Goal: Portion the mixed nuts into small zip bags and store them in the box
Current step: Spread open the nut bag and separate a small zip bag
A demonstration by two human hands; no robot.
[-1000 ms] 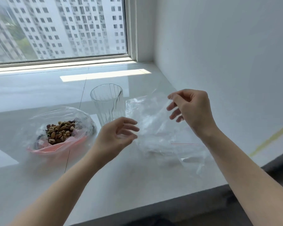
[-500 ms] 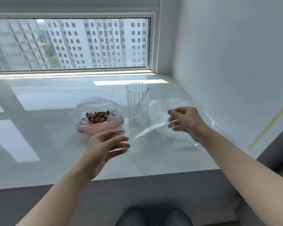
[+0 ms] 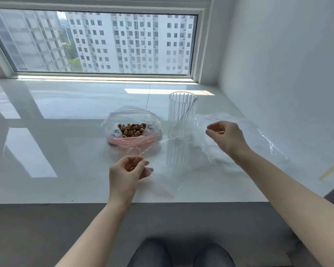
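Mixed nuts [image 3: 132, 129] lie in a small heap inside one large clear bag [image 3: 131, 120] with a pink lower edge, its mouth open upward, resting on the white sill near its middle. Just to its right we see one ribbed clear glass [image 3: 182, 116] standing upright with a thin utensil leaning inside; what kind, we cannot tell. Our left hand [image 3: 126, 174] is over the near part of the sill, thumb and fingertips pinching the edge of one small zip bag [image 3: 163, 177] whose thin red seal line runs down toward the sill's front edge. Our right hand [image 3: 227, 136] is raised just right of the glass, fingers curled together and pinching clear film; we cannot tell whether it is that same bag or the loose clear plastic [image 3: 266, 137] crumpled beneath it along the wall. The glossy white sill [image 3: 66, 141] carries bright patches of sunlight. Behind it one wide window [image 3: 104, 41] looks onto tall white apartment blocks, and a plain white wall [image 3: 287, 64] closes the right side. Below the sill's edge our two knees [image 3: 181, 255] show.
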